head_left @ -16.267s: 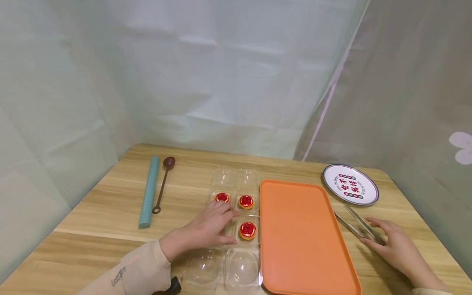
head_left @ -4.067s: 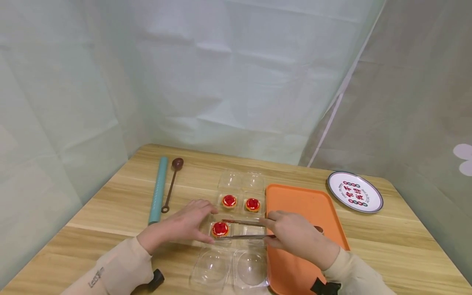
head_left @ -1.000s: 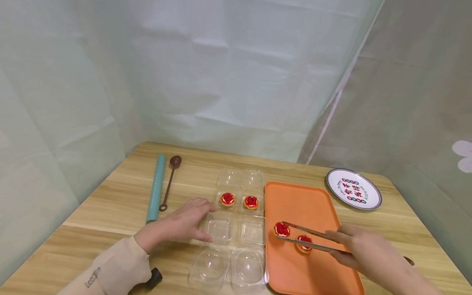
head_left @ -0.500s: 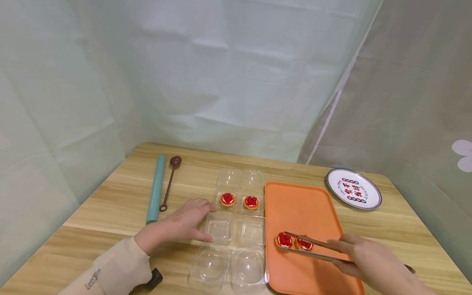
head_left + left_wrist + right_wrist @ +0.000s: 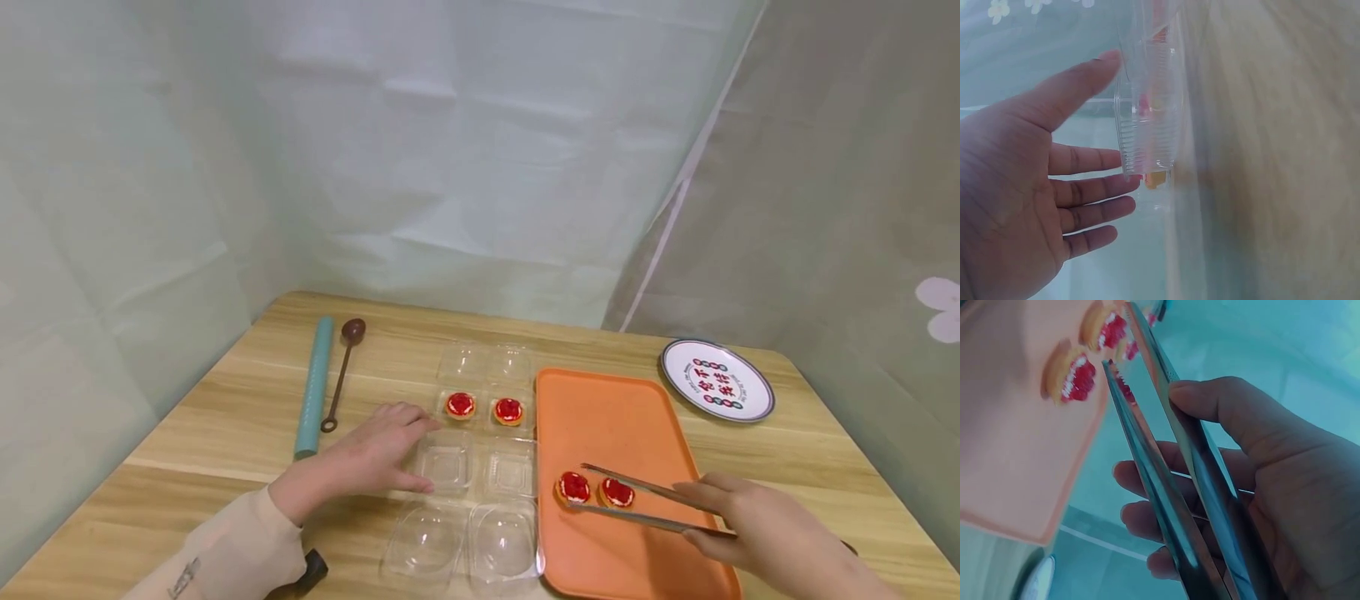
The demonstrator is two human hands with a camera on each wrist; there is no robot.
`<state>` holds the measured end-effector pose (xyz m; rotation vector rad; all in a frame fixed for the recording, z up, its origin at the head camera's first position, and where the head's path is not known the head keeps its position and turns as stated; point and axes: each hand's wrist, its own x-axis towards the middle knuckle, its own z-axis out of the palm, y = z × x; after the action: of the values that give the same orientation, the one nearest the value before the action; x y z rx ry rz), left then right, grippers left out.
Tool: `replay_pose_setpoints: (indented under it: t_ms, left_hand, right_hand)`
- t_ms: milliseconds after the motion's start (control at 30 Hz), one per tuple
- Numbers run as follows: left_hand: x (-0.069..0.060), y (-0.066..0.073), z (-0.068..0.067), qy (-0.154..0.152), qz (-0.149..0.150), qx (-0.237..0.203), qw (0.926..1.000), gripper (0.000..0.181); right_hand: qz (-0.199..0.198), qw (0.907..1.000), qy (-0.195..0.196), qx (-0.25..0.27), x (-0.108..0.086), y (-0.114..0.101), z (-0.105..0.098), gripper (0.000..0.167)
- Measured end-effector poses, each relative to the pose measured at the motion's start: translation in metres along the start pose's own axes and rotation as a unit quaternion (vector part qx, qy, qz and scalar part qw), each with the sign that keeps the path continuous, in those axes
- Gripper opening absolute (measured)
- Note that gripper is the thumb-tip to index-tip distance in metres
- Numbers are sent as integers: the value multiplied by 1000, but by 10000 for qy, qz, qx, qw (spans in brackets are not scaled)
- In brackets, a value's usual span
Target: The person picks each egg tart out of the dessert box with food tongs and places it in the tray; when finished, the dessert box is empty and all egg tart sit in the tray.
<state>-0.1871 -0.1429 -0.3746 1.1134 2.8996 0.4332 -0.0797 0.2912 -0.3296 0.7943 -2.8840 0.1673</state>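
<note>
My right hand (image 5: 772, 525) holds metal tongs (image 5: 1166, 419) over the orange tray (image 5: 607, 417). The tongs' arms are spread around two red-topped tarts, a left tart (image 5: 573, 489) and a right tart (image 5: 617, 493), which sit side by side on the tray. My left hand (image 5: 1041, 169) has its fingers stretched out, thumb apart, at the side of the front-left clear plastic box (image 5: 446, 463), which holds nothing. Beside it is another clear box (image 5: 512, 468) without a tart. Behind these, a third tart (image 5: 461, 406) and a fourth tart (image 5: 508, 411) sit in clear boxes.
A white plate (image 5: 717, 379) with printed characters lies at the back right. On the left are a teal rolling pin (image 5: 313, 387) and a long brown spoon (image 5: 341, 371). Domed clear lids (image 5: 426, 542) lie open at the front, others at the back.
Using the tongs, my right hand has carried a tart from the front-left box to the tray, drawn it slightly nearer, and spread the tongs off it. My left hand stays at the box.
</note>
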Motion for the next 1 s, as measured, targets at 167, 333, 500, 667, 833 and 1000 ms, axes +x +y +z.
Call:
replay_pose_setpoints:
  t_ms: [167, 333, 500, 667, 833, 1000]
  left_hand:
    - [0, 3, -4, 131, 31, 5, 9999, 73]
    - [4, 3, -9, 285, 67, 49, 9996, 67]
    - [16, 6, -17, 428, 194, 183, 9987, 68]
    - [32, 9, -25, 541, 437, 327, 9970, 67]
    - [48, 12, -30, 444, 578, 406, 9965, 67]
    - [64, 13, -35, 248, 590, 440, 9970, 66]
  right_hand:
    - [-300, 9978, 579, -150, -2, 2, -9, 39]
    - [-482, 9925, 1083, -301, 4, 1, -18, 43]
    - [-125, 9942, 1011, -343, 15, -6, -23, 41]
    - [-172, 9938, 1005, -444, 32, -9, -27, 40]
    - [-383, 9923, 1060, -512, 51, -12, -26, 37]
    - [-401, 9937, 949, -438, 68, -15, -23, 34]
